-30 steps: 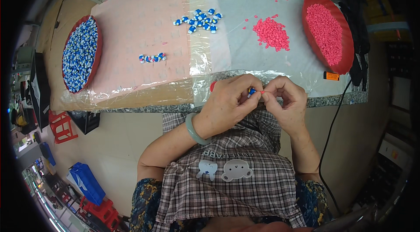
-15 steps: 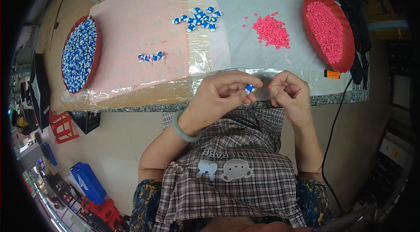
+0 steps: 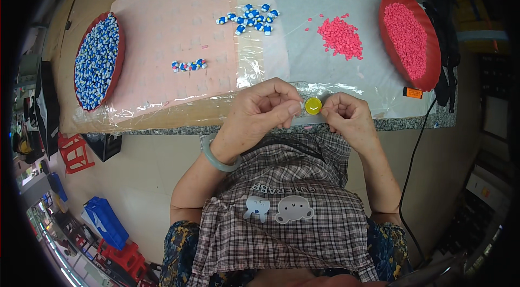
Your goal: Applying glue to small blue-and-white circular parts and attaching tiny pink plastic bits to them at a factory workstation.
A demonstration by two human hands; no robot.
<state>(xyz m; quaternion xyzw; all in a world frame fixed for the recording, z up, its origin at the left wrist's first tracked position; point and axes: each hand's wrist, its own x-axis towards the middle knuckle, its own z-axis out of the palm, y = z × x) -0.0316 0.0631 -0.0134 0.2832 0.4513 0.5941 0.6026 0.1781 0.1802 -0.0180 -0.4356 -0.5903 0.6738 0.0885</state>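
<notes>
At the centre of the frame, by the tabletop's (image 3: pixel 162 119) near edge, a small yellow disc (image 3: pixel 313 106) is seen between the left hand (image 3: pixel 265 111) and right hand (image 3: pixel 346 116) — fingertips of both pinched narrow beside it — whether either actually grips it cannot be told.

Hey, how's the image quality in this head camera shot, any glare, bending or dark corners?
Head view: strong fisheye, so the table edge bows and the corners go black. Glare streaks sit on the clear plastic sheet over the tabletop. Lighting is even and soft, with faint shadows only. The left hand, right hand and small yellow disc between them look sharp; things near the rim smear.
</notes>
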